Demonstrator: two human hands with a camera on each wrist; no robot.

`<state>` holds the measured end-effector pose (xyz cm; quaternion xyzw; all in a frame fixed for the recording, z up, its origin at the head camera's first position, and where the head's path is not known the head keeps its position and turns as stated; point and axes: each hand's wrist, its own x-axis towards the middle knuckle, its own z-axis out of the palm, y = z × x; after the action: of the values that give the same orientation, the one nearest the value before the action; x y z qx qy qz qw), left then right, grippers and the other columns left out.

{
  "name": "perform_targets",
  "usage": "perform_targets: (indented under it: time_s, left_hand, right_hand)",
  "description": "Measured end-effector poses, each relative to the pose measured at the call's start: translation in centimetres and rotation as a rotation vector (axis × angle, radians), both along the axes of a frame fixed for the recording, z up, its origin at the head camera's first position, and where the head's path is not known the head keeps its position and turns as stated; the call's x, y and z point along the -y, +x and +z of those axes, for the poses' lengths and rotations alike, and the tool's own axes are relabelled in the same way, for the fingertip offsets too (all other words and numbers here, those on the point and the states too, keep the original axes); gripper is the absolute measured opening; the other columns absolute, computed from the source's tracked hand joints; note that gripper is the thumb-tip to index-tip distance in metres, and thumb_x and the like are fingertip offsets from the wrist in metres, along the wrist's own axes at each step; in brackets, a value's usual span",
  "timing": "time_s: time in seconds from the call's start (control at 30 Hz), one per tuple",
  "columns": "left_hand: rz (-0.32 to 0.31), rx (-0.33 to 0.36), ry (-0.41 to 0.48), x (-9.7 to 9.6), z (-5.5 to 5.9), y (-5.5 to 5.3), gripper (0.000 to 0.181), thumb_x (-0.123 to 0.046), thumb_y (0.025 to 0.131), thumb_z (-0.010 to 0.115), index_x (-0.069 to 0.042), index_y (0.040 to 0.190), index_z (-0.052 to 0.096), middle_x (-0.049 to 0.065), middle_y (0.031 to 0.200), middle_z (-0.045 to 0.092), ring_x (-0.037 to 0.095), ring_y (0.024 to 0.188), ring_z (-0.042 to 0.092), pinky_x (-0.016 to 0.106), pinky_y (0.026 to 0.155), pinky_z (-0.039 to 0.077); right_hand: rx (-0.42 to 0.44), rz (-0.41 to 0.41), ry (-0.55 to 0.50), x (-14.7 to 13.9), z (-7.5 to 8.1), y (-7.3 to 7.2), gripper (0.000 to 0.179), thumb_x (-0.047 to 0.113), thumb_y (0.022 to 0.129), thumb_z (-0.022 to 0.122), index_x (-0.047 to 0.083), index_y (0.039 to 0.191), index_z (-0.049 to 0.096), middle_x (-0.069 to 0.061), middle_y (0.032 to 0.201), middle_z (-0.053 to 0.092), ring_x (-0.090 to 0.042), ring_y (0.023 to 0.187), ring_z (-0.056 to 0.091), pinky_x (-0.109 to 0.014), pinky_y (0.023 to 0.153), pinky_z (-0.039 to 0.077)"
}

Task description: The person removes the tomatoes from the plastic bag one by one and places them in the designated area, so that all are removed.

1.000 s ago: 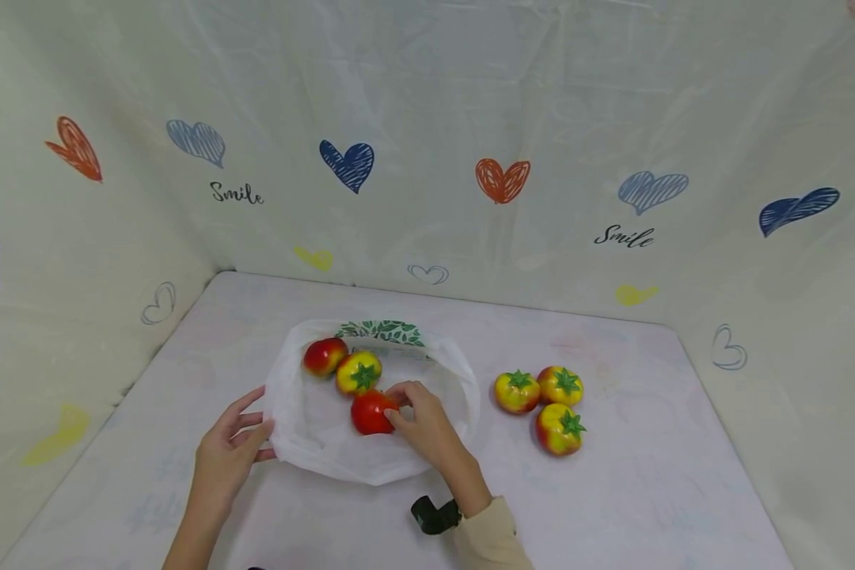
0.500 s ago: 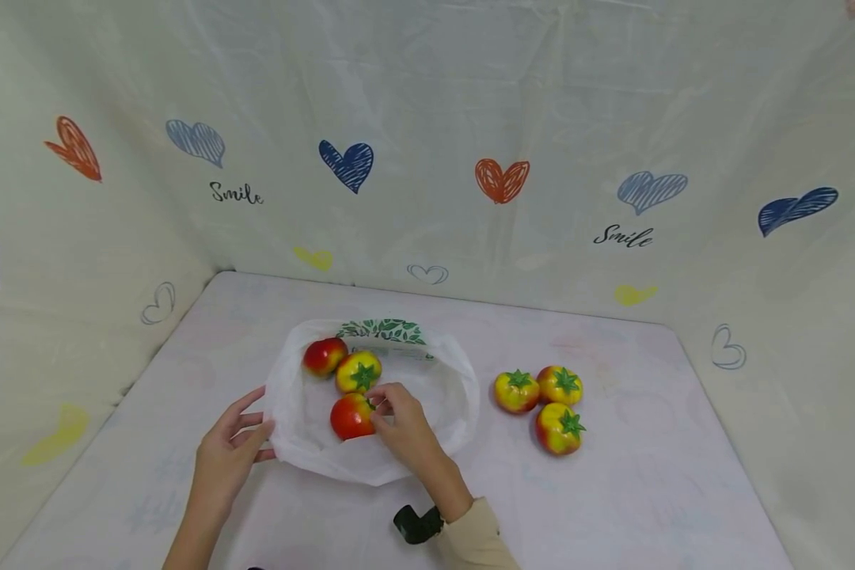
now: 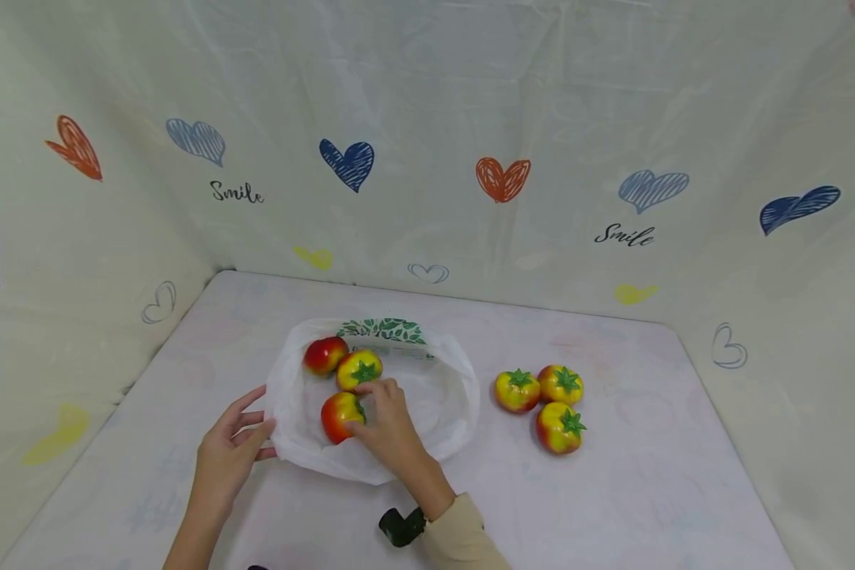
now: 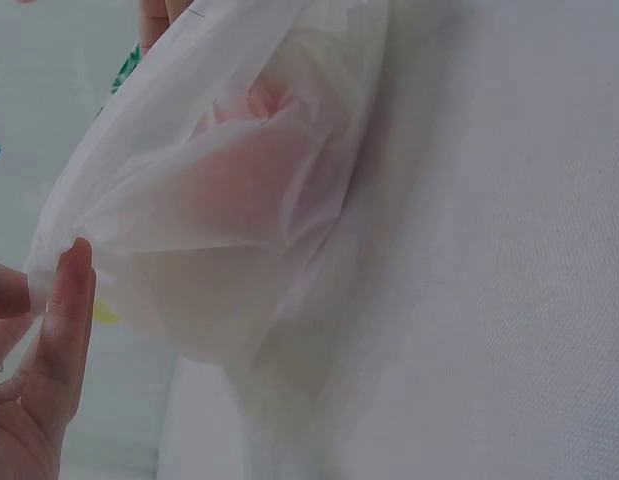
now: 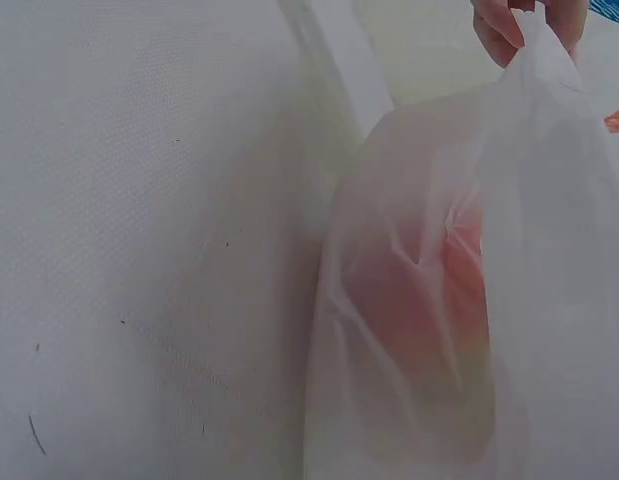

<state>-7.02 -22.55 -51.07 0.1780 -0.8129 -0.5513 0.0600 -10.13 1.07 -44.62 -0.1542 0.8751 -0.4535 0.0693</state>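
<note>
At the left rim of the white plastic bag (image 3: 413, 396), my left hand (image 3: 222, 453) pinches the film between thumb and fingers. The left wrist view shows the same left hand (image 4: 44, 370) at the bag's edge. Inside the bag's open mouth, my right hand (image 3: 392, 427) has its thumb and fingers curved about the right side of a red-and-yellow tomato (image 3: 336, 416) with a green calyx. Behind it in the bag lie a yellow tomato (image 3: 357, 369) and a mostly red one. Through the film, the right wrist view shows a blurred reddish shape.
Right of the bag, three red-and-yellow tomatoes (image 3: 559, 427) sit close together on the white table (image 3: 634, 475). A dark device (image 3: 401, 527) is strapped to the right wrist. A pale curtain (image 3: 427, 119) printed with hearts stands behind and beside the table.
My right hand has moved left and slightly down inside the bag, and its tomato has shifted left and turned, showing more yellow. The left hand stays at the rim.
</note>
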Motion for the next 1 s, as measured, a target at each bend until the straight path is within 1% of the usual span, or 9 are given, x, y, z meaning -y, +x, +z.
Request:
perform_targets:
  time_s: [0.1,0.2,0.3,0.47,0.63,0.7,0.83,0.93,1.0]
  left_hand:
    - [-0.001,0.003,-0.002,0.0,-0.2,0.0,0.052,-0.042,0.086,0.063,-0.043,0.134,0.044,0.005,0.113,0.059,0.010,0.080,0.068,0.027,0.061,0.058]
    - [0.004,0.006,0.000,0.0,-0.2,-0.1,0.052,-0.042,0.085,0.064,-0.044,0.133,0.044,0.005,0.113,0.059,0.010,0.080,0.068,0.028,0.061,0.058]
    - [0.008,0.013,0.001,0.0,-0.2,-0.2,0.052,-0.042,0.085,0.064,-0.044,0.133,0.044,0.005,0.113,0.059,0.009,0.081,0.068,0.028,0.061,0.058]
    - [0.014,0.016,0.003,0.0,-0.2,-0.1,0.052,-0.042,0.085,0.065,-0.044,0.133,0.044,0.006,0.113,0.059,0.008,0.080,0.067,0.027,0.061,0.058]
    - [0.017,0.028,0.001,0.0,-0.2,0.0,0.053,-0.044,0.085,0.064,-0.044,0.133,0.044,0.005,0.113,0.058,0.009,0.081,0.067,0.027,0.061,0.058]
    - [0.015,0.039,-0.006,0.0,-0.2,0.0,0.053,-0.046,0.085,0.063,-0.045,0.134,0.042,0.005,0.115,0.058,0.008,0.081,0.067,0.027,0.062,0.058]
    - [0.016,0.036,-0.006,0.0,-0.3,0.0,0.053,-0.046,0.084,0.063,-0.045,0.134,0.043,0.005,0.114,0.058,0.008,0.081,0.067,0.027,0.062,0.058]
    - [0.016,0.026,-0.003,0.0,-0.3,0.0,0.053,-0.045,0.085,0.063,-0.044,0.134,0.043,0.005,0.114,0.058,0.009,0.081,0.067,0.028,0.062,0.058]
    - [0.017,0.031,-0.009,0.0,-0.3,0.0,0.053,-0.046,0.085,0.063,-0.045,0.134,0.043,0.005,0.114,0.058,0.009,0.081,0.067,0.027,0.062,0.058]
  right_hand:
    - [0.034,0.009,0.070,0.3,-0.1,-0.1,0.054,0.025,0.082,0.071,0.012,0.128,0.045,-0.007,0.122,0.043,-0.018,0.111,0.042,-0.030,0.097,0.047]
    - [0.087,0.027,0.093,0.5,-0.2,-0.2,0.060,0.030,0.082,0.071,0.013,0.132,0.043,-0.008,0.125,0.044,-0.019,0.111,0.044,-0.033,0.098,0.047]
    - [0.128,0.039,0.106,0.7,-0.2,-0.1,0.063,0.033,0.082,0.071,0.014,0.135,0.041,-0.008,0.126,0.045,-0.019,0.110,0.046,-0.035,0.099,0.046]
    - [0.166,0.058,0.124,1.1,-0.2,0.1,0.069,0.039,0.081,0.071,0.017,0.137,0.039,-0.008,0.132,0.047,-0.018,0.111,0.048,-0.037,0.100,0.046]
    - [0.203,0.067,0.118,1.4,-0.3,0.2,0.074,0.038,0.079,0.072,0.020,0.140,0.034,-0.005,0.137,0.045,-0.017,0.114,0.048,-0.037,0.102,0.045]
    - [0.208,0.070,0.117,1.5,-0.4,0.2,0.075,0.038,0.079,0.073,0.021,0.141,0.033,-0.003,0.137,0.045,-0.016,0.114,0.049,-0.037,0.101,0.045]
    - [0.213,0.076,0.129,1.7,-0.5,0.2,0.076,0.039,0.078,0.073,0.022,0.141,0.033,-0.002,0.136,0.046,-0.016,0.113,0.050,-0.036,0.100,0.046]
    - [0.204,0.082,0.127,1.7,-0.4,0.2,0.076,0.039,0.078,0.073,0.021,0.141,0.033,-0.003,0.136,0.046,-0.017,0.112,0.051,-0.037,0.100,0.046]
    - [0.193,0.090,0.123,1.6,-0.4,0.2,0.076,0.039,0.079,0.072,0.020,0.141,0.033,-0.004,0.135,0.046,-0.017,0.111,0.051,-0.036,0.099,0.046]
